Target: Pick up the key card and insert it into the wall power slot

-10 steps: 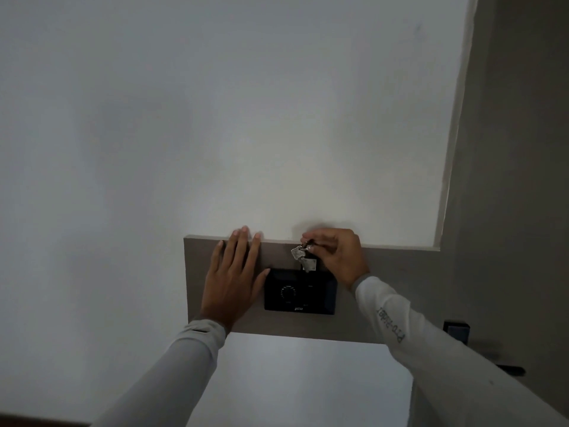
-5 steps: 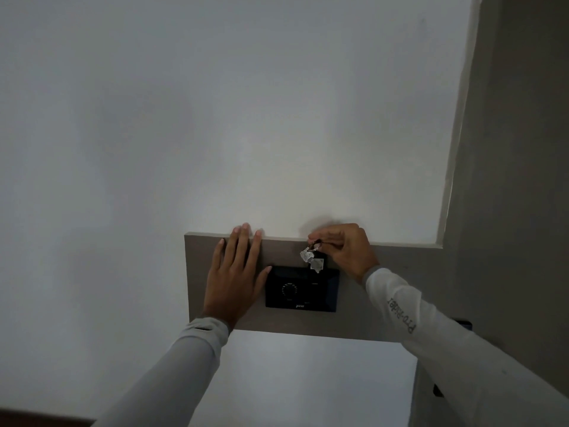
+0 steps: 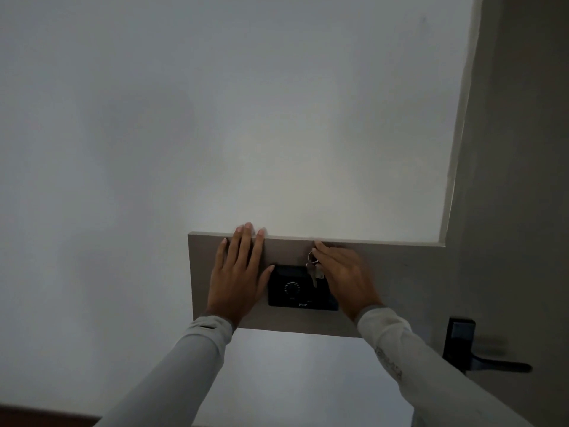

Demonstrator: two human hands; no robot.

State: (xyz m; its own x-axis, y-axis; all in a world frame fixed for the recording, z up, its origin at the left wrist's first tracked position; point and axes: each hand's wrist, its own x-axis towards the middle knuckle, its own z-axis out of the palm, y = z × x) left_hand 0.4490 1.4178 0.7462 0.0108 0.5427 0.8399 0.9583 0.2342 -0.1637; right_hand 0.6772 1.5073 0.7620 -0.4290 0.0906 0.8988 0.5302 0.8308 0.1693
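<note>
The black wall power slot unit (image 3: 291, 291) with a round dial sits on a grey panel (image 3: 400, 272). My left hand (image 3: 237, 282) lies flat on the panel, fingers apart, its thumb touching the unit's left edge. My right hand (image 3: 345, 278) covers the unit's right part with its fingers stretched up along the panel. A key ring with keys and a small pale key card tag (image 3: 314, 269) hangs at that hand's left edge, over the unit's top. The grip and most of the card are hidden under the hand.
White wall fills the space above and left of the panel. To the right stands a grey door with a black lock plate (image 3: 458, 343) and lever handle (image 3: 495, 366). A dark skirting strip shows at the bottom left.
My right hand has dropped from a pinch above the unit to lie over its right side, fingers extended. The keys now hang lower over the unit. My left hand has not moved.
</note>
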